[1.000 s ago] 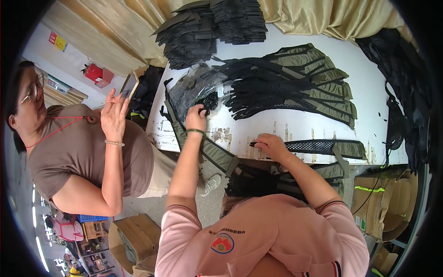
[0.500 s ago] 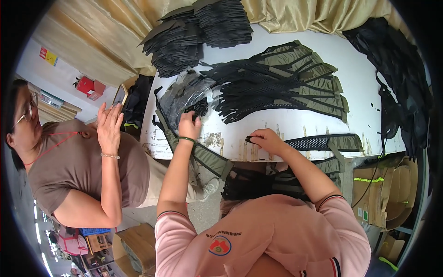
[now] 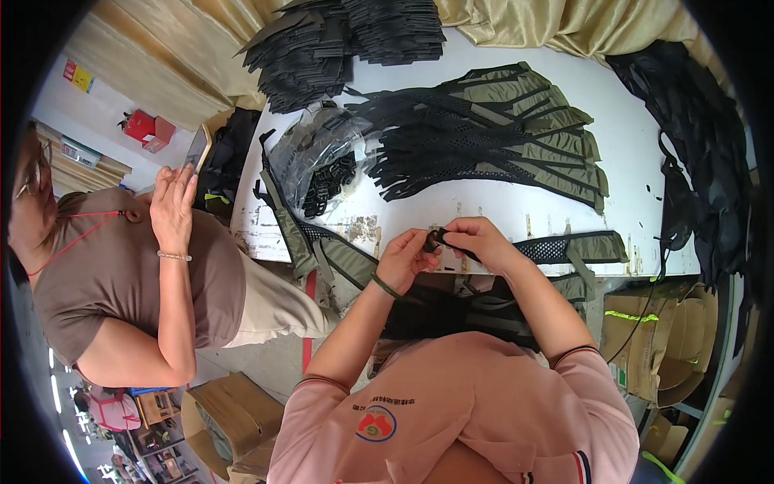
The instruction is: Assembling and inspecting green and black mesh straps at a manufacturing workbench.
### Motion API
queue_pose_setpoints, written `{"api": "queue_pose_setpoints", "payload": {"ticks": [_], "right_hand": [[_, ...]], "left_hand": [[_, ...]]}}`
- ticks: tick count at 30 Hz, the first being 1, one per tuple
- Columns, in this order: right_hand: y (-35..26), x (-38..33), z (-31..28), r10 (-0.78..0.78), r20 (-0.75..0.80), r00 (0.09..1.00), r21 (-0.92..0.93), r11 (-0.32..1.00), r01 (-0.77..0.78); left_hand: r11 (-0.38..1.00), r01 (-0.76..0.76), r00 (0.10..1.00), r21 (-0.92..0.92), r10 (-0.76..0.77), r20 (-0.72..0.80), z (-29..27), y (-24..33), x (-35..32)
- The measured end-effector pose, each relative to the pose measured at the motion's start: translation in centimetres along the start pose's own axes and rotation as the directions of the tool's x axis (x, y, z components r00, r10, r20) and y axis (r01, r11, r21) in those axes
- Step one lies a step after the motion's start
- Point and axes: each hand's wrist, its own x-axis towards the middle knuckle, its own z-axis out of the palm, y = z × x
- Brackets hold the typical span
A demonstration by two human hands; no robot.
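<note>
Near the table's front edge, my left hand and my right hand meet, both with fingers pinched. The left fingers hold a small black plastic buckle. Between my right fingers is the end of a black webbing strap, up against the buckle; whether it is threaded through is hidden. Olive and black mesh shoulder straps lie along the edge on the right, and another runs off to the left. Beyond my left hand, several black buckles spill from a clear plastic bag.
A fanned pile of olive mesh straps covers the table's middle. Black flat pieces are stacked at the back. Black fabric hangs at right, above cardboard boxes. A person stands close on my left, holding a phone.
My left hand has come back from the buckle pile to my right hand, bringing a buckle. The person on the left has lowered their raised hand slightly, and more of the phone shows.
</note>
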Motion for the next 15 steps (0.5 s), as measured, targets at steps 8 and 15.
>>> {"api": "queue_pose_setpoints", "payload": {"ticks": [8, 15], "right_hand": [[0.1, -0.8, -1.2, 0.025, -0.017, 1.000, 0.154, 0.988, -0.022], [-0.4, -1.2, -0.7, 0.075, 0.121, 0.990, 0.062, 0.995, -0.083]], "left_hand": [[0.998, -0.035, 0.999, 0.056, 0.033, 0.034, 0.5, 0.9, -0.6], [0.997, 0.073, 0.987, 0.039, -0.078, 0.142, 1.1, 1.5, -0.1]]}}
